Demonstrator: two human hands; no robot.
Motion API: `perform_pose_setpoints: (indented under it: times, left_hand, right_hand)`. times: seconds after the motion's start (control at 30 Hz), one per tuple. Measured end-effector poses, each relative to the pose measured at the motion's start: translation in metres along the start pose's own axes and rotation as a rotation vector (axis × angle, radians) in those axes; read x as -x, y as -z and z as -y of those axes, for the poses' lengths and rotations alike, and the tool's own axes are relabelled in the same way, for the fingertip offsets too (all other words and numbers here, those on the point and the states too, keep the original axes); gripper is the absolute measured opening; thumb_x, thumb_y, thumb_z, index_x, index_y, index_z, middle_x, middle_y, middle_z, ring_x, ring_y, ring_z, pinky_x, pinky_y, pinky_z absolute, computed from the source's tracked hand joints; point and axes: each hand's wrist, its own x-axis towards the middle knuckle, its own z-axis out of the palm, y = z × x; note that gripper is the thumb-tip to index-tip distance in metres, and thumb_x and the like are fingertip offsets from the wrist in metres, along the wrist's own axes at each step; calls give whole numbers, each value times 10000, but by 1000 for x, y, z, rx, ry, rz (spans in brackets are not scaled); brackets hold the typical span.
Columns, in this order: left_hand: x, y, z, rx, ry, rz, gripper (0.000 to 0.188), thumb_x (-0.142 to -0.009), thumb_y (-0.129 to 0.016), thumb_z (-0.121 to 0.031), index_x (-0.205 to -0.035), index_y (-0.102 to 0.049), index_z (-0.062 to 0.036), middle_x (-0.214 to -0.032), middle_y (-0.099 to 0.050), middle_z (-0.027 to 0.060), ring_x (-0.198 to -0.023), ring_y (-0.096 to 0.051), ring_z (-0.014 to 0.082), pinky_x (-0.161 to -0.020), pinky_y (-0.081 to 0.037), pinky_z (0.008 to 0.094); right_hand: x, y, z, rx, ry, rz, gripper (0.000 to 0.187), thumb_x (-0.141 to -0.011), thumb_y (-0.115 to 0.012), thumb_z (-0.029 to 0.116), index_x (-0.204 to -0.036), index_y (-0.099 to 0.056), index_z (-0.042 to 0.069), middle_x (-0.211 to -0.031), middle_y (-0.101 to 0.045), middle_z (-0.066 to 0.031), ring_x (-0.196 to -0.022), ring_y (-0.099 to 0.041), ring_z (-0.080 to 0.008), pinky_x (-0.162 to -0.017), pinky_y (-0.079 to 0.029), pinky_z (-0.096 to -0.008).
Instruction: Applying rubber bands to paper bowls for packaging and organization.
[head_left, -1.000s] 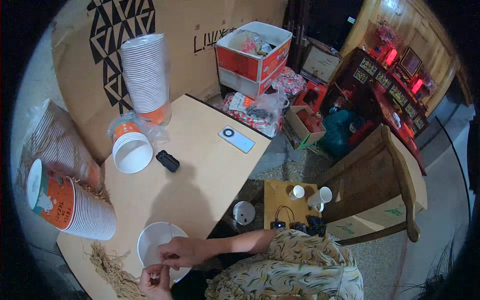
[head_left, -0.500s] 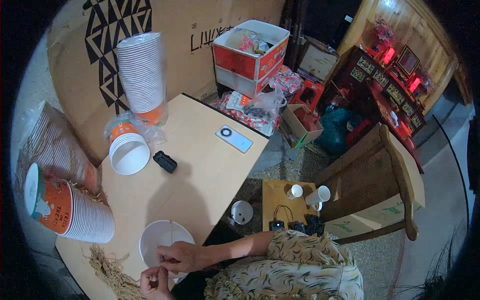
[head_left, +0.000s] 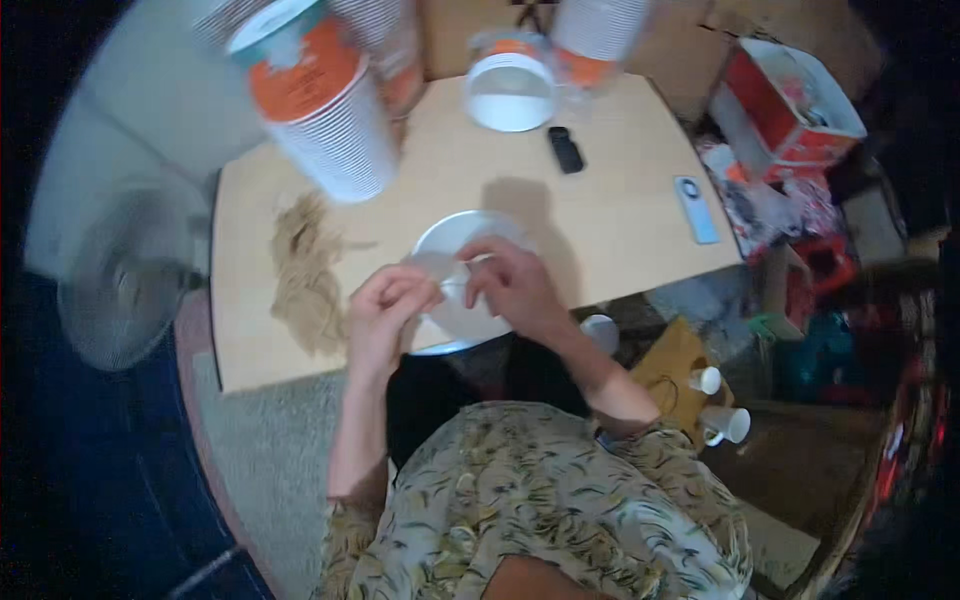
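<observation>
A white paper bucket rests at the table's near edge, partly hidden behind my hands. My left hand is at its left side, thumb and fingers pinched together. Over the bucket's opening, my right hand curls its fingers in a pinch, close to the left fingertips. What they hold is too small and blurred to name. Left of the bucket lies a loose bundle of tan raffia-like strings.
A stack of orange-and-white paper buckets stands behind the strings. Farther back are another white bucket and a wrapped stack. A small black object and a phone lie on the table. A fan stands at left.
The view has swung left and levelled, so the table now appears more square-on and both forearms show. My hands stay pinched at the bucket, with the fingertips slightly farther apart.
</observation>
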Motion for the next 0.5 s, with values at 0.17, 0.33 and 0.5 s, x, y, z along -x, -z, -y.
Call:
perform_pose_setpoints:
  times: [0.17,0.33,0.5]
  left_hand:
    - [6,13,7,75,-17,28,138,-886,-675,6,-1018,-636,-7,-918,-715,113,-834,-706,182,-767,-569,267]
    - [12,15,11,60,-30,37,127,-891,-673,4,-1013,-638,-9,-906,-714,107,-846,-708,184,-773,-572,273]
    - [15,11,5,30,-39,54,120,-882,-687,11,-993,-651,-17,-875,-712,74,-827,-695,136,-770,-561,253]
  right_hand:
    - [-1,-14,-4,8,14,26,162,-955,-549,6,-1112,-588,8,-640,-570,-5,-584,-551,-66,-528,-428,-224]
    - [3,-14,7,98,-21,92,177,-960,-562,27,-1131,-608,19,-654,-584,-8,-600,-566,-69,-551,-446,-230]
    - [1,-11,-3,41,34,150,211,-964,-561,37,-1168,-614,23,-670,-599,-14,-620,-586,-72,-560,-457,-235]
